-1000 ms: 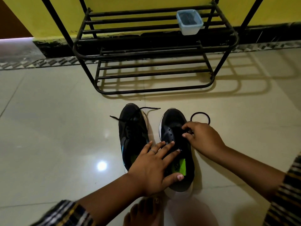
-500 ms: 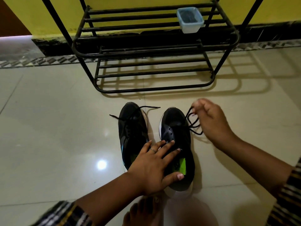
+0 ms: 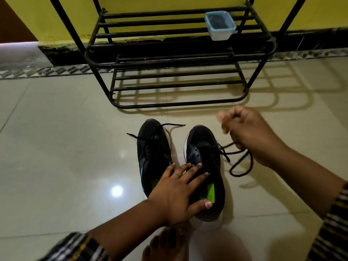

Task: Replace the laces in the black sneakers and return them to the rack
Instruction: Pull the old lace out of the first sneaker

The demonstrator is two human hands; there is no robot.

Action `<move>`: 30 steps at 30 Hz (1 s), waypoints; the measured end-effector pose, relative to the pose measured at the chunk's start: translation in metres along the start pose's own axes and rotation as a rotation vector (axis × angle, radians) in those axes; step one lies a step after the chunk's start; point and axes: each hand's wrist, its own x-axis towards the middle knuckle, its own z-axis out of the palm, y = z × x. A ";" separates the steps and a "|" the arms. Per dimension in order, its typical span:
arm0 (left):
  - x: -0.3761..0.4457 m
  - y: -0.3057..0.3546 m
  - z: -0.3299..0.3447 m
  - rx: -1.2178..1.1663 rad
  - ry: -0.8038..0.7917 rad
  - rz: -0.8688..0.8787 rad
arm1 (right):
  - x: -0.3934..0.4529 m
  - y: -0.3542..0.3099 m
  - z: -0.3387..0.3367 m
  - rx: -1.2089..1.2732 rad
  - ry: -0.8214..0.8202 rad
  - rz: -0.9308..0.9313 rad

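Left hand (image 3: 178, 191) presses flat on the right sneaker (image 3: 205, 166) while the right hand (image 3: 248, 134) (at two o'clock) grips its lace (image 3: 243, 166).

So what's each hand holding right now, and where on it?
Right hand grips the black lace partway along, beside the right sneaker. Left hand holds nothing, resting flat on that sneaker.

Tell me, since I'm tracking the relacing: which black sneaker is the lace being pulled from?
The right-hand black sneaker, pressed by the left hand; the right hand grips its loose black lace. The left-hand black sneaker remains laced.
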 end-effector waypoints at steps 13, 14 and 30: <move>0.001 -0.001 0.002 0.009 0.015 0.002 | -0.003 0.045 0.014 -0.630 -0.146 -0.313; 0.001 -0.001 0.002 0.014 0.015 0.005 | -0.005 0.040 0.013 -0.472 -0.109 -0.370; 0.001 -0.003 0.003 0.020 0.002 0.013 | -0.014 -0.050 -0.014 0.967 0.009 -0.046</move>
